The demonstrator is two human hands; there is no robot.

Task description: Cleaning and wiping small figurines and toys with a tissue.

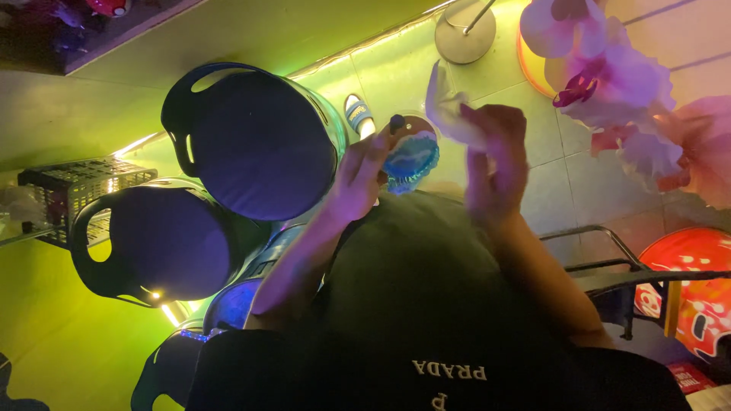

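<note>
The left hand (pixel 364 173) pinches a small round blue-frilled ornament (pixel 410 156) at chest height, steadying it, while the right hand (pixel 495 156), closed on a crumpled white cloth (pixel 451 110), hovers just right of the ornament, seemingly to wipe it. Left of the ornament stand two dark round-backed chairs (pixel 255 141); pink artificial flowers (pixel 609 76) hang to its right.

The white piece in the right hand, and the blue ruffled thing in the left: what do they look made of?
White piece: apparently soft tissue or cloth, matte, crumpled and folding in the right hand. Blue ruffled thing: looks like frilly fabric or yarn with wavy edges, held by the left hand; coloured light leaves it uncertain.
</note>
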